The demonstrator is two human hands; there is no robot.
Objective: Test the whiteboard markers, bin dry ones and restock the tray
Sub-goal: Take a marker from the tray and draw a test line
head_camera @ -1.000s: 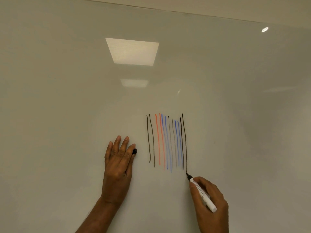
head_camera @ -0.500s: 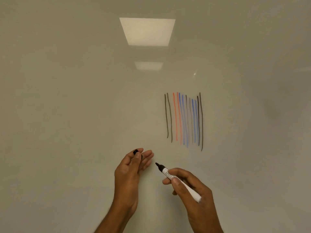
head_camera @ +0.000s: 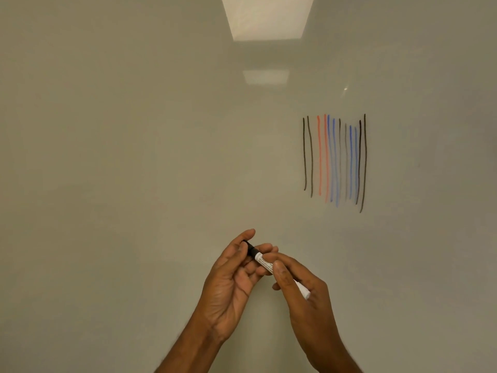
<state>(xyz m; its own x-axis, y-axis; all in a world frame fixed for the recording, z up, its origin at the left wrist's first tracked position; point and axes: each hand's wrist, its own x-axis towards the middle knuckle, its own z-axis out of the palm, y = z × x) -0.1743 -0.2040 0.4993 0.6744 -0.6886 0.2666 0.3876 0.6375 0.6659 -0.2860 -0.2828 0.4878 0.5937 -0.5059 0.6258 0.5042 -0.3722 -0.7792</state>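
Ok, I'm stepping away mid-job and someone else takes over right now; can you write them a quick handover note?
The right hand grips the marker by its white barrel.
The left hand pinches the black cap at the marker's tip end. The cap meets the barrel, but I cannot tell whether it is fully seated.
Done: black, red and blue test lines stand on the whiteboard, up and right of the hands.
Left: seat the cap, then sort this marker. The tray and bin are not in view.
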